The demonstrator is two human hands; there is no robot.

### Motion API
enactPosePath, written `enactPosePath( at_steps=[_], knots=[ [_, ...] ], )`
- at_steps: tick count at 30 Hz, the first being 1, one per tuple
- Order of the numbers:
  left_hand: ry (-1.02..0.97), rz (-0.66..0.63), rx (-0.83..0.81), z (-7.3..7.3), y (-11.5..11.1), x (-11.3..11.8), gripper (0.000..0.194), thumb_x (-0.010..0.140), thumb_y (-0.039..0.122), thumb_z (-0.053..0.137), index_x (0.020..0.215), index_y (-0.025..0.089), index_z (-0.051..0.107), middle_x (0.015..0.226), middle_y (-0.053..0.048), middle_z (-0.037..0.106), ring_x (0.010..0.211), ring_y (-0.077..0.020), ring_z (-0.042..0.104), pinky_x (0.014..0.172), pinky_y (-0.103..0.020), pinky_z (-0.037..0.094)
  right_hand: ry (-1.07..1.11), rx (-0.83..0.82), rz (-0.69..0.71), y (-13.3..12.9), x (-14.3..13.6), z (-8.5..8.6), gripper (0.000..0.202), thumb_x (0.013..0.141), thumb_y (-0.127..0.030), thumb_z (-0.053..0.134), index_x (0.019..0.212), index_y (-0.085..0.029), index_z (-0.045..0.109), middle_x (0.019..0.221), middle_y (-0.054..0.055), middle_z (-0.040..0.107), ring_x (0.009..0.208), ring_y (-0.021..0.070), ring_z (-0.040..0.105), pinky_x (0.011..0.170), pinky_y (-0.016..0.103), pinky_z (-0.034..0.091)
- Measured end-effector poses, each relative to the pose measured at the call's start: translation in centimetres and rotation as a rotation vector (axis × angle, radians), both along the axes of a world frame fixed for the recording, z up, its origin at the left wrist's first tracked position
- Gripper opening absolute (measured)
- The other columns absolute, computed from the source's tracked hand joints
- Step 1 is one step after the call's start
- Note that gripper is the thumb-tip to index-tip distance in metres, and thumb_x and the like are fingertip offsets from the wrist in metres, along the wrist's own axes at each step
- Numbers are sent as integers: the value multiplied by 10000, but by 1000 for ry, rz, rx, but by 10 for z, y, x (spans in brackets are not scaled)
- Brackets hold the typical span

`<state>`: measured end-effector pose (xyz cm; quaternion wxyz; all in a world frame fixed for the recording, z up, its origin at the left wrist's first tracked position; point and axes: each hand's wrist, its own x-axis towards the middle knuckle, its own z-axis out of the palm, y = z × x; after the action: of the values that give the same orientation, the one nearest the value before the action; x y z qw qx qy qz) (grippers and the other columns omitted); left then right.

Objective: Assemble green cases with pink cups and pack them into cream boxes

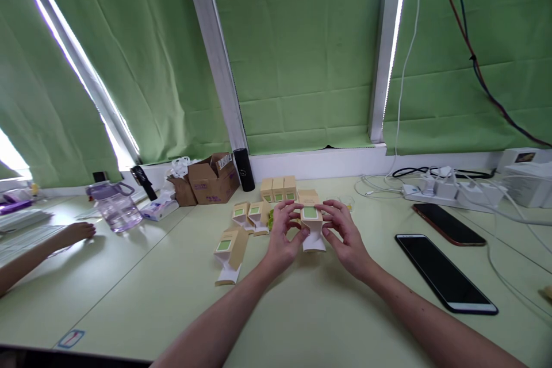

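L hand (284,234) & R hand (346,236) hold open tan box (310,214) btwn 'em.

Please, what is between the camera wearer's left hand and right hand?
In the head view, a small tan box with a green label is between the left hand and the right hand, its white flap open.

I make it seven green-labelled cartons in sight: one carton (310,213) between the wearer's two hands, left hand (284,236) and right hand (347,237). With that as the dial's centre, three cartons (278,188) sit between ten and eleven o'clock, two cartons (259,211) at nine, one carton (237,245) at eight. There are two smartphones: one smartphone (448,224) at three, another smartphone (446,273) at four. Around nine I see one water jug (115,210) and one co-worker's hand (79,233). One black cylinder (244,169) and one cardboard box (214,183) stand at ten.
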<state>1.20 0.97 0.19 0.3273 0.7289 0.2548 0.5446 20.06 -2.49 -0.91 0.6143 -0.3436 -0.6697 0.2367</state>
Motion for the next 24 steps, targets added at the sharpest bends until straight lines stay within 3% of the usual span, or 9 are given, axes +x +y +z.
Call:
enactPosePath(
  at_steps=[14,24],
  knots=[
    [-56,65,-33,0,-1,3,360,924,270,689,1277,273,619,1415,-104,433,1003,-177,665,902,-357,595,-8,-71,37,-5,-2,1,415,966,-366,624,1379,-369,583,1464,88,365,1043,201,659,865,395,641],
    [-51,65,-17,0,-1,5,327,903,235,698,1223,242,630,1365,-99,452,1015,-183,665,913,-364,578,14,-67,8,-4,-2,1,395,958,-385,645,1349,-351,601,1446,95,406,1005,198,678,854,399,647]
  ],
)
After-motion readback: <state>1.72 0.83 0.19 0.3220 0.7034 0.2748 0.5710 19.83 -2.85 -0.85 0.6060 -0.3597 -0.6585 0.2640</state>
